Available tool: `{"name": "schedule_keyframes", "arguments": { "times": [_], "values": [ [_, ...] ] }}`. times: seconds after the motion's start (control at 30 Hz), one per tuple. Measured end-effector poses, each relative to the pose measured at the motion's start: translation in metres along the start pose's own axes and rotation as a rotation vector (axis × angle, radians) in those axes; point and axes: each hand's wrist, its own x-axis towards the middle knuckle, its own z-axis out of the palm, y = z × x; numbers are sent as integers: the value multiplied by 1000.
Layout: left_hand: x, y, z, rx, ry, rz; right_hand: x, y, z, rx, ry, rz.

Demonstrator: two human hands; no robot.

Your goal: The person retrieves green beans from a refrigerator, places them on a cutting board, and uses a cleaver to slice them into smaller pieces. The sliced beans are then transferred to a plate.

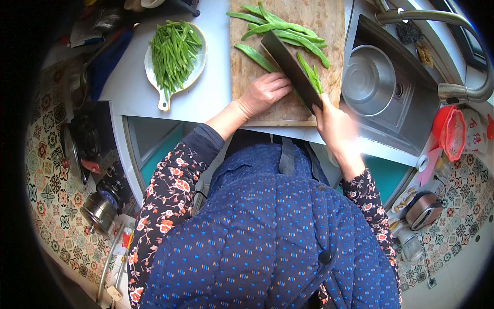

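Note:
On the wooden cutting board [251, 89], my right hand [334, 123] grips a broad kitchen cleaver [291, 69], its dark blade pointing away and to the left. My left hand [266, 92] presses its curled fingers against a flat green bean [254, 57] left of the blade. Sliced bean strips [310, 73] lie right of the blade. Several whole flat beans [285, 27] are heaped at the board's far part. To the left, a pale plate with a short handle [200, 69] bears a pile of thin-cut beans [173, 54].
Right of the board is a sink [415, 119] holding a round metal pan [368, 81], with a curved faucet [444, 17] above. Red plastic baskets [449, 131] stand beyond the sink's near right corner. A metal pot [99, 212] sits on the left, near the stove.

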Motion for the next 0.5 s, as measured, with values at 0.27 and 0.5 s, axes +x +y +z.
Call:
{"name": "schedule_keyframes", "arguments": {
  "times": [0.27, 0.5],
  "values": [
    [-2, -8, 1, -22, 49, -14, -38, 11, -27, -154, -275, 54],
    [-1, -8, -1, -31, 26, -25, -2, -6, 2, -60, -74, 49]
  ]
}}
